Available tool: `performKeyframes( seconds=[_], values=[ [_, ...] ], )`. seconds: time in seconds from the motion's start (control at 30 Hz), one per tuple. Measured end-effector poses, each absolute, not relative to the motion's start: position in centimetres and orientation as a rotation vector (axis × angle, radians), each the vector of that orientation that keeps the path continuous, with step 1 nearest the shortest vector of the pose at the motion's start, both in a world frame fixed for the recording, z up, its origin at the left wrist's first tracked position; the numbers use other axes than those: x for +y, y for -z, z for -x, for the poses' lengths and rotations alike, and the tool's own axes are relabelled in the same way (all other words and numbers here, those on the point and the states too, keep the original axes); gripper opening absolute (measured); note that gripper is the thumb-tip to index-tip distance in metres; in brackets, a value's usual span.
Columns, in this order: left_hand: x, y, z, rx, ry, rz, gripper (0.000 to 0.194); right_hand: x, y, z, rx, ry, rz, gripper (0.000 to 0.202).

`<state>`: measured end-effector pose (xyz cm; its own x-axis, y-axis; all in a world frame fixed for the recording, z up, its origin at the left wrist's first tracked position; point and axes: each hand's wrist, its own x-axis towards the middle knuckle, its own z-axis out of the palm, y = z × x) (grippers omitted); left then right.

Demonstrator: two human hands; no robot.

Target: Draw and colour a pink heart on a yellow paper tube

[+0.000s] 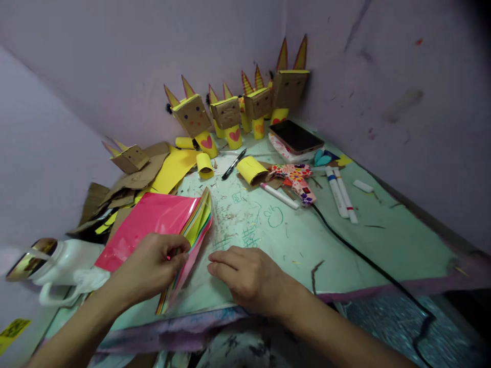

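A pack of coloured paper [149,220] with a pink top sheet lies on the left of the pale green table [345,255], in a clear sleeve. Its right end gapes, showing yellow, green and orange sheet edges. My left hand [161,260] pinches the pack at this open edge, thumb and fingers closed on it. Just to the right, my right hand [249,276] rests low over the table near the front edge, apart from the pack. Its fingers point left, loosely bent and slightly spread, with nothing visible in them.
Cardboard and yellow paper figures [192,116] stand along the wall. A phone [296,136], a flowered glue gun [293,176] with a black cord, white markers [337,194], a pen [233,164] and yellow tubes [251,170] lie mid-table. Cardboard scraps [134,179] and a white tumbler [72,258] are left.
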<state>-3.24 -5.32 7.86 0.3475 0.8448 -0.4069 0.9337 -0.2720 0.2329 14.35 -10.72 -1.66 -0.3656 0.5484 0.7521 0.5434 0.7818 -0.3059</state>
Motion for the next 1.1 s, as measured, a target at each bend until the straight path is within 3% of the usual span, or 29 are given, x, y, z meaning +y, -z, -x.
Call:
performKeyframes(
  seconds=[0.7,0.87,1.0,1.1],
  values=[
    [-5.3,-8.0,3.6,1.466,0.263,-2.259,0.024,-10.8,1.5,-14.5,-2.077,-0.033,0.818,0.027],
    [-5.7,-7.9,2.9,1.432,0.212,-2.318,0.025,-11.3,1.0,-15.4,-2.157,-0.339,0.904,0.021],
    [-6.1,-7.3,3.3,1.400,0.114,-2.308,0.031,-11.3,0.1,-15.1,-1.928,-0.662,0.950,0.038],
    [-6.5,-6.7,3.9,1.474,0.034,-2.333,0.047,-10.8,-0.5,-14.4,-1.635,-0.749,1.026,0.026]
  ],
)
